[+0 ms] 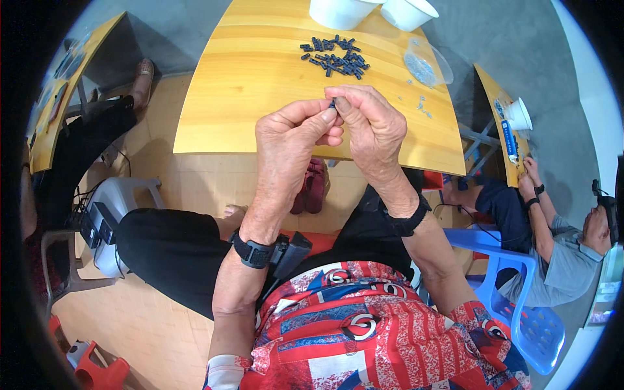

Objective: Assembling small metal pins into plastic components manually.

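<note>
My left hand [289,143] and my right hand [370,127] meet fingertip to fingertip above the near edge of a yellow wooden table [234,97]. Between the thumbs and forefingers they pinch one small dark grey part [333,104], mostly hidden by the fingers. A loose heap of several similar dark parts [335,57] lies on the table just beyond my hands. A black band sits on each wrist.
Two white bowls [370,10] stand at the table's far edge. A clear bag of tiny pieces [424,65] lies at the right. Another person [552,240] sits on a blue chair at a table to the right. A person in black [84,143] sits at the left.
</note>
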`<state>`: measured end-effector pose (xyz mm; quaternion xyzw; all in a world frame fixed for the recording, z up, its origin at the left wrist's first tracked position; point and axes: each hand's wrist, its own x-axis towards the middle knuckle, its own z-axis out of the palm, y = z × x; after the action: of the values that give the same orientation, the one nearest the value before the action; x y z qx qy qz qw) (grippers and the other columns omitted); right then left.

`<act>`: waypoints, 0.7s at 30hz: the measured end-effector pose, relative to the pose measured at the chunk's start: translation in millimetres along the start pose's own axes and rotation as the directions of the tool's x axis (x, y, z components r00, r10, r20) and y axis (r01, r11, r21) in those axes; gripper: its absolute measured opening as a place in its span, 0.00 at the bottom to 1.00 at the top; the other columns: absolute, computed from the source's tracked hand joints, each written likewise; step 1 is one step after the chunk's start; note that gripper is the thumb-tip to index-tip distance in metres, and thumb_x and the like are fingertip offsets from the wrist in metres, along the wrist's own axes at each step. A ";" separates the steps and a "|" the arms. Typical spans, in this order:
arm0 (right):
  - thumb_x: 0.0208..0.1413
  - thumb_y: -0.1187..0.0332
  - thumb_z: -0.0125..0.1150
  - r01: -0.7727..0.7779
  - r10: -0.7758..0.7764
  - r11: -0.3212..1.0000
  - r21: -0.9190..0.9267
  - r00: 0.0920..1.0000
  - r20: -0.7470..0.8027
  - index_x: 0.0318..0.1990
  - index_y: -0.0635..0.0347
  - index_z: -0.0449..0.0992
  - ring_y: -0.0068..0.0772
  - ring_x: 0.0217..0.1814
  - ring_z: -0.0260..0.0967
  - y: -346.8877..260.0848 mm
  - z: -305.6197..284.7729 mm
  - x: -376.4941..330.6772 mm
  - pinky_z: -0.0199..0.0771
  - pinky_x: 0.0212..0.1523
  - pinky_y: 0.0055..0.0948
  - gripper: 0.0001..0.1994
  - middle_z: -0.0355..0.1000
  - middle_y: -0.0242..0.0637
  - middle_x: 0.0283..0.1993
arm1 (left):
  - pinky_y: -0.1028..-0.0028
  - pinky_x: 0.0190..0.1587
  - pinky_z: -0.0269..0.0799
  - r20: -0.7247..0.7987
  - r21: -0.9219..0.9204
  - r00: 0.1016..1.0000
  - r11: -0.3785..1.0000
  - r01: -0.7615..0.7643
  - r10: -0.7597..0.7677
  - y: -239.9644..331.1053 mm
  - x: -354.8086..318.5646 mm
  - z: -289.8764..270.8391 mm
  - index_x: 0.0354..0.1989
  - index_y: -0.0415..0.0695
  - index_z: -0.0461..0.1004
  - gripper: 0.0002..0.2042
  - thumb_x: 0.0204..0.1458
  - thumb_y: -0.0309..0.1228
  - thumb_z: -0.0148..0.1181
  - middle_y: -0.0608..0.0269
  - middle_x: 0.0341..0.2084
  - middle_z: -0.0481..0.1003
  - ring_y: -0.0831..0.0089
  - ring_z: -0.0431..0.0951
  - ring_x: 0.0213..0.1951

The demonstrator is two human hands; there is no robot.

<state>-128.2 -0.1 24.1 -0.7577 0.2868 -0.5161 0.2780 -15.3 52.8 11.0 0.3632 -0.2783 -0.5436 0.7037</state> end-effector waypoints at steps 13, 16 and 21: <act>0.52 0.78 0.56 0.085 -0.082 0.990 -0.116 0.996 0.030 0.35 0.66 0.77 0.30 0.31 0.73 5.6 -5.8 -6.8 0.73 0.32 0.23 0.05 0.74 0.41 0.31 | 0.81 0.29 0.74 -0.013 0.072 1.000 0.997 0.016 -0.015 -7.6 1.6 -1.8 0.36 0.32 0.76 0.06 0.51 0.21 0.57 0.59 0.24 0.77 0.78 0.75 0.23; 0.52 0.77 0.56 -0.007 0.011 0.999 -0.048 0.996 0.084 0.36 0.66 0.77 0.27 0.31 0.72 4.8 -10.7 -1.6 0.72 0.33 0.22 0.06 0.74 0.39 0.31 | 0.80 0.31 0.76 0.002 0.065 0.999 0.997 0.034 -0.035 -6.4 4.1 -2.7 0.37 0.34 0.76 0.07 0.52 0.23 0.57 0.57 0.26 0.78 0.77 0.77 0.24; 0.53 0.76 0.56 -0.127 0.117 0.991 0.030 0.970 0.213 0.40 0.65 0.77 0.23 0.32 0.71 3.1 -22.2 5.6 0.72 0.34 0.22 0.08 0.74 0.36 0.31 | 0.79 0.32 0.77 0.020 0.018 0.994 0.994 0.108 -0.108 -6.6 6.6 -3.6 0.38 0.34 0.76 0.08 0.52 0.24 0.57 0.57 0.27 0.78 0.76 0.78 0.26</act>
<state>-147.8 -9.0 32.3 -0.7828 0.2904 -0.4209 0.3545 -14.5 46.2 3.5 0.3779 -0.2703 -0.5822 0.6672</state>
